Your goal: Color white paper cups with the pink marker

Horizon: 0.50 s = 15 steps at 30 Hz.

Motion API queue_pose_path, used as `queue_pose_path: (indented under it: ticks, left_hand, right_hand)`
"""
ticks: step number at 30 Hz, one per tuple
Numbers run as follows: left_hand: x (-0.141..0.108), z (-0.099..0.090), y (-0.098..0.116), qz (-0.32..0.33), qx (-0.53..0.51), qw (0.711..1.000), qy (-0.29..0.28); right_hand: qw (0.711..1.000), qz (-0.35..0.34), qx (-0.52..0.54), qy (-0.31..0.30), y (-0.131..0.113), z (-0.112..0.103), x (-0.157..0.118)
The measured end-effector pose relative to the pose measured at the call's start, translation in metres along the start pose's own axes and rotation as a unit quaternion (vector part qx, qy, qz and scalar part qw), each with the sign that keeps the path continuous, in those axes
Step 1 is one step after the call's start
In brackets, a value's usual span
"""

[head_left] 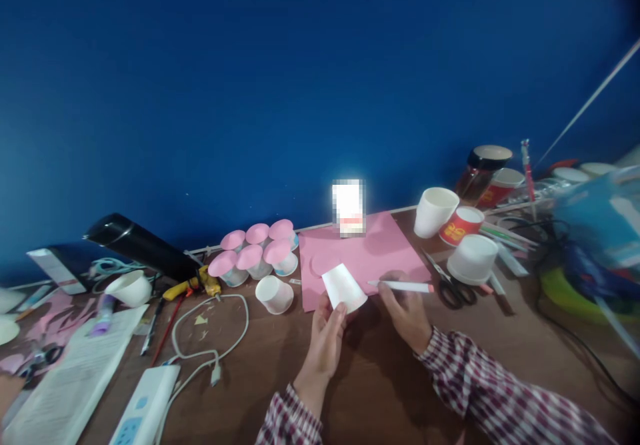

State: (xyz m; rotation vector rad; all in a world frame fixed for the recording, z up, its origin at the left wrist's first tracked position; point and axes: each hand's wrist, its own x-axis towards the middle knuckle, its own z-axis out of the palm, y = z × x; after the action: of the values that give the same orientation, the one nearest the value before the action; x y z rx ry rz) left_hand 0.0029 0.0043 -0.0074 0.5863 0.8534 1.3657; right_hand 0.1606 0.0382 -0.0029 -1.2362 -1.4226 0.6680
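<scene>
My left hand [327, 341] grips a white paper cup [344, 287], tilted, its wide rim toward the lower right. The cup is over the front edge of a pink paper sheet [385, 248], which lies against the wall. A white marker [407, 286] with an orange end is pinched in my right hand [407, 311], its tip pointing left toward the cup, apart from it. Left of the sheet stands a group of small cups with pink paper discs [250, 256] on top. In front of them is a plain white cup [275, 295].
Black scissors [453, 288], an upturned white cup [472, 259], a red cup [461, 225] and a white cup [436, 212] stand at right. Leftward lie a yellow glue gun [197, 285], a white cable [245, 311], a power strip [147, 401], a black bottle [140, 245] and printed paper [75, 371].
</scene>
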Motion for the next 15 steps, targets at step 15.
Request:
queue_pose_path:
  ticks: [15]
  left_hand:
    - [-0.0003,-0.0018,-0.0012,0.004,-0.012,1.0,-0.004]
  right_hand:
    - [1.0,-0.005,0.0,0.003,-0.0028,0.0003,0.0008]
